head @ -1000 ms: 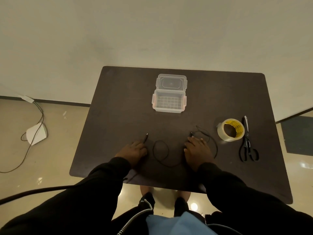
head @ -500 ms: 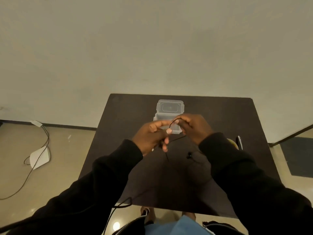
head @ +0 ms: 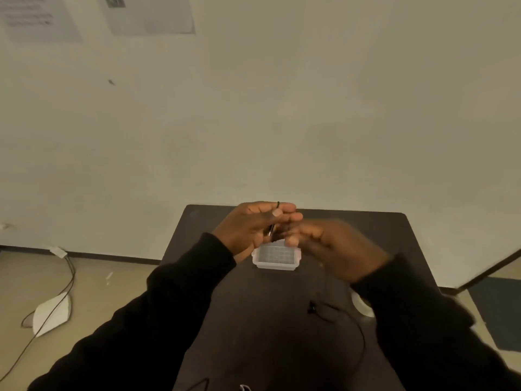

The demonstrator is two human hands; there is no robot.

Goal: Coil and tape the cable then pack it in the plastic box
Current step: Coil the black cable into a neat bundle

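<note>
Cable [head: 357, 331]: I see it lifted off table [head: 282, 320] now, coiling begun.
L hand [head: 251, 227]: pinches plug end.
R hand [head: 335, 249]: blurred, grip can't tell.

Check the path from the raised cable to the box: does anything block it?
Nothing visible does. The left hand holds the cable just above the box, whose top looks open. The blurred right hand is beside it, not over it.

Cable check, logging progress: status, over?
Left hand grip shut on cable, plug end up. Right hand blurred beside it, grip unclear. Far end trails on table. Plastic box open, unobstructed.
</note>
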